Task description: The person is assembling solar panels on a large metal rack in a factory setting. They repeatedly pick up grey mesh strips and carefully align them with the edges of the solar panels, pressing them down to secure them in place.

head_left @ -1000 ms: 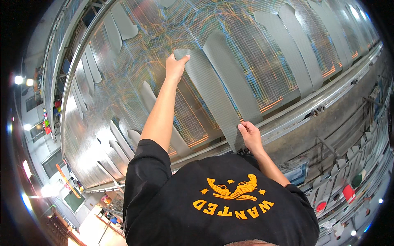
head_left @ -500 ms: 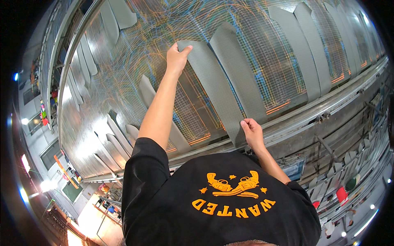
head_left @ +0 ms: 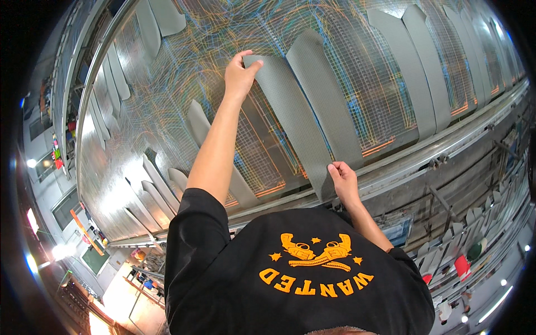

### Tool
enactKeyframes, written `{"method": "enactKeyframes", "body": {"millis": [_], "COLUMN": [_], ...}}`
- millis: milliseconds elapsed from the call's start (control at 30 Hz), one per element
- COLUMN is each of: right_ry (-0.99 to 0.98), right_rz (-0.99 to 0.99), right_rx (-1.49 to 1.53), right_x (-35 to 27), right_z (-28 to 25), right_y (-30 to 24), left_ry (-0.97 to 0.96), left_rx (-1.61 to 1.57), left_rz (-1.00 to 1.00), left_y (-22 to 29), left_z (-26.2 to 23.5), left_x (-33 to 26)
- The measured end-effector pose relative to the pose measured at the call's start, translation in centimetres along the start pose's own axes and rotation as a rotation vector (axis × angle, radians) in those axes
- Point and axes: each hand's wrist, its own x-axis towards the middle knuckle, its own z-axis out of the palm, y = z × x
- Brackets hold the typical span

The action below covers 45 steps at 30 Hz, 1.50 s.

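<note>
Holding a long grey strip of woven cloth [head_left: 296, 120] flat against the big wire mesh board [head_left: 385, 84], the left hand [head_left: 240, 72] pinches its top corner and the right hand [head_left: 343, 181] pinches its bottom edge. It looks thin, light and floppy, so it would likely sag unless held at both ends. Other grey strips [head_left: 413, 56] lie beside it.
</note>
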Motion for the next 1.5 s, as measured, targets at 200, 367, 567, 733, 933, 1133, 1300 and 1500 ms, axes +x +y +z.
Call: {"method": "enactKeyframes", "body": {"millis": [200,367,567,733,933,1133,1300,1500], "right_ry": [-0.008,-0.017,-0.031,-0.029,-0.041,-0.024,-0.043,-0.031], "right_rz": [0.012,0.023,0.005,-0.004,0.015,0.000,0.037,0.023], "right_rx": [-0.005,0.012,-0.011,-0.039,-0.047,-0.069,-0.024,-0.012], "right_x": [0.0,0.3,0.2,0.4,0.2,0.4,0.4,0.5], "right_z": [0.1,0.0,-0.2,-0.4,-0.3,-0.4,-0.4,-0.4], "right_y": [-0.5,0.5,0.1,0.5,-0.2,0.1,-0.1,-0.1], "left_ry": [-0.035,-0.134,-0.086,-0.187,-0.225,-0.238,-0.203,-0.212], "left_rx": [0.142,0.431,0.433,0.412,0.403,0.404,0.380,0.393], "left_rz": [0.091,0.051,0.110,0.075,0.084,0.038,0.073,0.081], "left_y": [1.2,3.6,2.8,3.6,3.3,3.8,2.8,2.5], "left_z": [-0.6,0.6,1.5,1.3,1.4,1.5,1.7,1.7], "left_x": [2.0,2.0,2.2,2.4,2.8,3.0,3.5,3.6]}}
